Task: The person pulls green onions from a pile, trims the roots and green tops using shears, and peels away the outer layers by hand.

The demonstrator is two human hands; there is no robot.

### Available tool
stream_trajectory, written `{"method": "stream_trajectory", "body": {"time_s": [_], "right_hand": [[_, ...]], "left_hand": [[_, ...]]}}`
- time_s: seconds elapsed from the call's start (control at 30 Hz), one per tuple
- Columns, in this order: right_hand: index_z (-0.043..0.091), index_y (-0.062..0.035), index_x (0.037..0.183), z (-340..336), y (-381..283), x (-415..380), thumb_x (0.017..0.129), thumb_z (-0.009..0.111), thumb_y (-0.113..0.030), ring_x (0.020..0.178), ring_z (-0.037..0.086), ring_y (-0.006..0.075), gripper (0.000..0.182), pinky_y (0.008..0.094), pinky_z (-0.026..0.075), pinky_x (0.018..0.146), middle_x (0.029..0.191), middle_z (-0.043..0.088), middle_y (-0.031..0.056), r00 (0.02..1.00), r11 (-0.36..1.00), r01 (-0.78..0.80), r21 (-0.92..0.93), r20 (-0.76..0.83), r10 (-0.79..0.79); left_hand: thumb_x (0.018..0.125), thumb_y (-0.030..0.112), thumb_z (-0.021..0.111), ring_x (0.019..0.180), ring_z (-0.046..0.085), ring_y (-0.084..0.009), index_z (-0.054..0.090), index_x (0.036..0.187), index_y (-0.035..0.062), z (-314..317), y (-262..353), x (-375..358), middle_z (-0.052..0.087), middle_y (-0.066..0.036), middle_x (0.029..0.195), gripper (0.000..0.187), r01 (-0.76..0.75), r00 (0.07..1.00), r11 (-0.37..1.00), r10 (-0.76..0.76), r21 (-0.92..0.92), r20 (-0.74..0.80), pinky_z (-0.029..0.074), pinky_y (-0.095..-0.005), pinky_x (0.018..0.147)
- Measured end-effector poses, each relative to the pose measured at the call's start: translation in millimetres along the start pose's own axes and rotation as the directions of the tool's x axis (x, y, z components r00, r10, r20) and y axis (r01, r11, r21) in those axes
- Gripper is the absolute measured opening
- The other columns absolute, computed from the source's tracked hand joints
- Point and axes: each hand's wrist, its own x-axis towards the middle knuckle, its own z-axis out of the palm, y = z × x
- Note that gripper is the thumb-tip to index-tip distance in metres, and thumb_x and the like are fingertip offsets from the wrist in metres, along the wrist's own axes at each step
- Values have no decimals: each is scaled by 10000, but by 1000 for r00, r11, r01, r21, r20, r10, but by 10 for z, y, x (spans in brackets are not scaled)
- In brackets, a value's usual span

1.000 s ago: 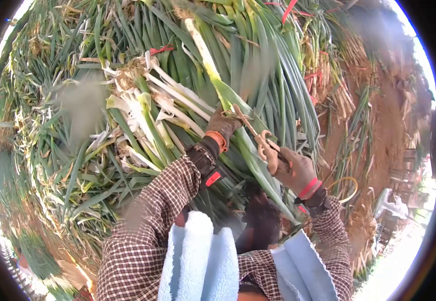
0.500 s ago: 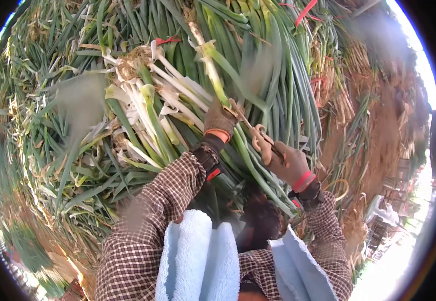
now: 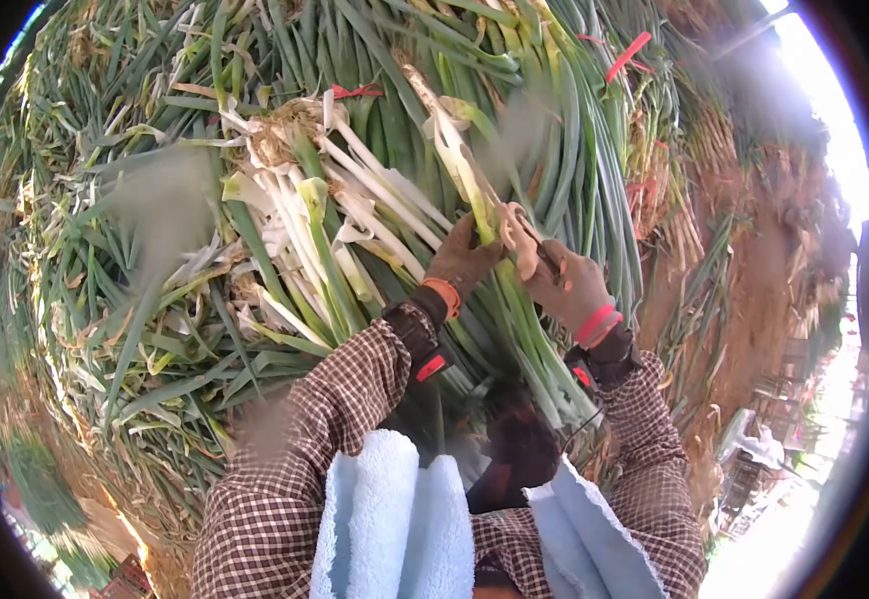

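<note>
My left hand point(image 3: 466, 258), in a brown work glove, is closed around a green onion point(image 3: 459, 165) near the middle of its stalk. The onion's pale root end points up and away, and its green leaves trail down between my wrists. In my gloved right hand point(image 3: 571, 285) is a pair of scissors point(image 3: 519, 235) with tan-wrapped handles. Its blades lie along the right side of the stalk, just above my left fingers, partly hidden by the onion. Left of my left hand, trimmed white-stalked green onions point(image 3: 289, 225) lie in a heap with their roots together.
Green onions with long leaves point(image 3: 564, 150) spread beneath and beyond my hands. Red ties point(image 3: 629, 55) show among the bundles. Bare brown soil point(image 3: 734, 290) lies to the right. A light blue towel point(image 3: 379, 519) hangs at my chest.
The scissors have swung from across the stalk to pointing up along it. My right hand has come slightly up, and the onion's root end has shifted down and right.
</note>
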Motion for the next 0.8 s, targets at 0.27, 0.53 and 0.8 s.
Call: {"method": "stream_trajectory", "body": {"time_s": [0.27,0.53,0.8], "right_hand": [[609,-85,974,-248,32,-809,776,774,-336,712,659,368,360,414,500,617,786,646,147,981,982,-120,-145,134,139],[607,-65,962,-147,147,-579,800,759,-332,726,650,398,348,429,499,636,790,648,173,988,986,-92,-136,113,108],[651,-64,979,-7,66,410,813,698,-435,768,661,413,409,470,500,685,784,665,200,998,988,16,-156,65,-6]], "left_hand": [[867,118,749,807,630,-112,638,1140,56,88,-136,46,699,-16,976,300,55,991,984,-75,-171,-112,514,-259,721],[815,171,803,877,650,-142,640,1108,-1,74,-40,-45,705,-58,1022,377,114,984,988,-99,102,-145,515,-293,763],[738,386,835,892,694,-206,653,1086,43,31,-357,109,730,-98,980,522,180,967,943,-118,280,-225,535,-330,833]]}}
